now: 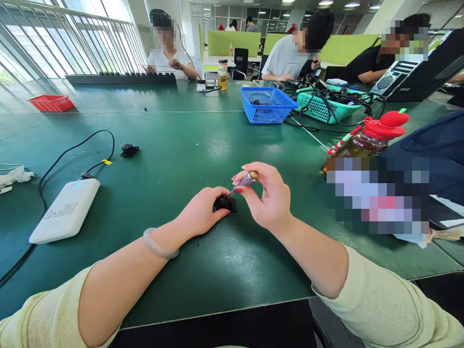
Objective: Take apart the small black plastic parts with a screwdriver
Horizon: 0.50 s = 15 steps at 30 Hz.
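Note:
Around a small black part [225, 205] on the green table, my left hand [203, 210] is closed, with thumb and fingers on either side of it. My right hand [271, 195] pinches a screwdriver [247, 179] with a translucent handle and a gold-coloured end cap. The screwdriver leans, its shaft pointing down and left onto the top of the black part. Its tip is too small to make out against the dark surface. A similar small black piece [129, 150] lies apart from my hands, farther off to the left.
A white power bank [65, 210] with a black cable lies at left, and a red tray [51, 103] behind it. Blue [268, 107] and teal [322, 106] baskets stand at the back; the teal one holds cables. A red-lidded bottle [366, 137] is at right. Other people sit across the table.

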### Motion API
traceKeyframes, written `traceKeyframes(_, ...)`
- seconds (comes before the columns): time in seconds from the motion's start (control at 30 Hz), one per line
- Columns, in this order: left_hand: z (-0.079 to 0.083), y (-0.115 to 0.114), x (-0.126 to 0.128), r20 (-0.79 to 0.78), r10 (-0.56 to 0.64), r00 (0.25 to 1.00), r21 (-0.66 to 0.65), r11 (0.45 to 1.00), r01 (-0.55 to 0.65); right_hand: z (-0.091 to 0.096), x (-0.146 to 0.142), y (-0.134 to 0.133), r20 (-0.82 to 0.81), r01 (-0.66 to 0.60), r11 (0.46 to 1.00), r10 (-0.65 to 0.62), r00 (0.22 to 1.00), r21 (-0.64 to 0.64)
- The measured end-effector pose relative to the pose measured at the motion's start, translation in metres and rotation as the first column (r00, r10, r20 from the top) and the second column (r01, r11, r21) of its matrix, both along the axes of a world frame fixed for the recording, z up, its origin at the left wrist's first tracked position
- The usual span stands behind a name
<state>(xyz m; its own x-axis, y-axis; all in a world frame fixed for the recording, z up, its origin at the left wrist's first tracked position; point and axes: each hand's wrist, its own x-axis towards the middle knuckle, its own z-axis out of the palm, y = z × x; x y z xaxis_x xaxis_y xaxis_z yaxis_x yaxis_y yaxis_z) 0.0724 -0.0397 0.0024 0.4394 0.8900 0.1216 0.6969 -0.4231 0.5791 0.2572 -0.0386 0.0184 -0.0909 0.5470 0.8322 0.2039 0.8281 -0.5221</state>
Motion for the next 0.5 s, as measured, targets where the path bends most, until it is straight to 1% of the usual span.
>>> traceKeyframes(0.13, 0.0007, -0.0004, -0.0004, -0.004, 0.003, 1.000, -0.005, 1.000, -0.003, -0.0004, 0.0009, 0.0009, -0.066, -0.011, 1.000, 0.011, 0.998, -0.009)
traceKeyframes(0.23, 0.0018, -0.0008, -0.0002, -0.001, -0.006, 1.000, -0.005, 1.000, 0.006, 0.0002, 0.0031, -0.0004, -0.083, -0.050, 0.999, 0.049, 0.995, -0.015)
traceKeyframes(0.4, 0.0016, -0.0010, 0.0004, -0.007, -0.002, 1.000, 0.002, 1.000, 0.003, 0.0005, 0.0045, -0.0032, -0.050, -0.179, 0.984, 0.178, 0.983, -0.022)
traceKeyframes(0.5, 0.0008, -0.0010, 0.0006, -0.016, -0.004, 1.000, 0.011, 1.000, 0.004, 0.0002, 0.0037, -0.0034, -0.009, -0.174, 0.984, 0.175, 0.985, 0.035)
